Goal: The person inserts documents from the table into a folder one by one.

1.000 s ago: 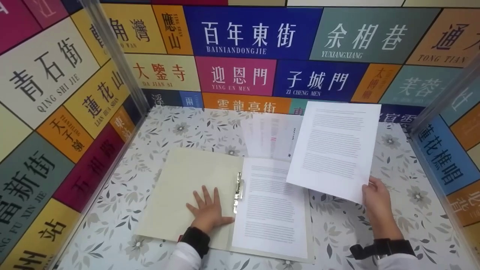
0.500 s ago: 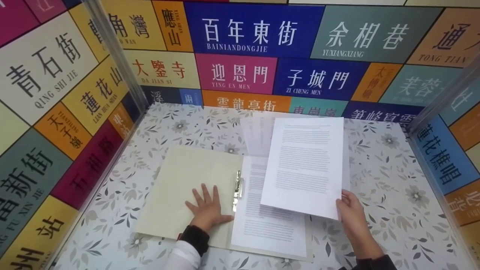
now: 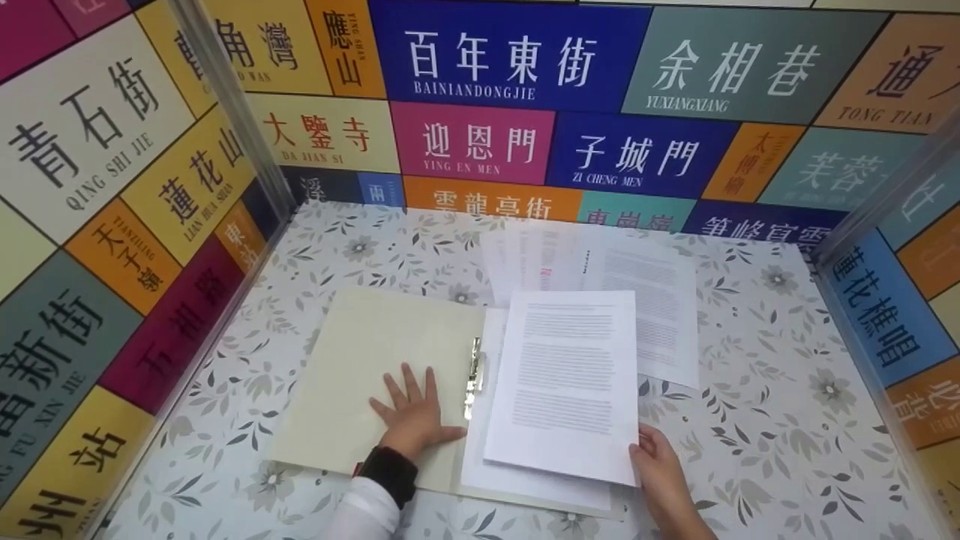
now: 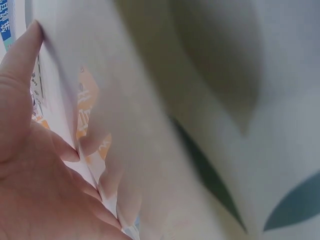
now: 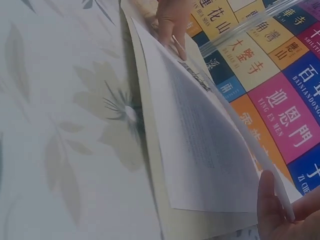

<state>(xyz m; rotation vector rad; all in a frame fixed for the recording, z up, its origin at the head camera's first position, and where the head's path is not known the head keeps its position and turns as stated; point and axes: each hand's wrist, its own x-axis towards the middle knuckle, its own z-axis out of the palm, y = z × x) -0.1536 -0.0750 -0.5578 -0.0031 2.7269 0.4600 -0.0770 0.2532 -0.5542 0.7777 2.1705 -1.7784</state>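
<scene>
A cream file folder (image 3: 322, 382) lies open on the table, a metal clip (image 3: 472, 379) along its fold. My left hand (image 3: 411, 420) presses flat on its left cover with fingers spread, the thumb pointing at the clip. Printed paper (image 3: 566, 382) is pinched at its lower right edge by my right hand (image 3: 660, 472); whether it is one sheet or several I cannot tell. It hovers tilted over another printed page (image 3: 540, 491) on the folder's right side. In the right wrist view the held paper appears nearly edge-on, raised above the page (image 5: 205, 150) beneath.
Behind the folder, loose printed sheets (image 3: 667, 300) lie fanned out and overlapping. A flower-patterned cover (image 3: 757, 420) spreads over the table. Colourful sign panels (image 3: 510, 56) stand as walls at the back and both sides.
My right hand has brought the paper left and down, from the back right to above the folder's right side. The loose sheets behind are uncovered. My left hand stays in place.
</scene>
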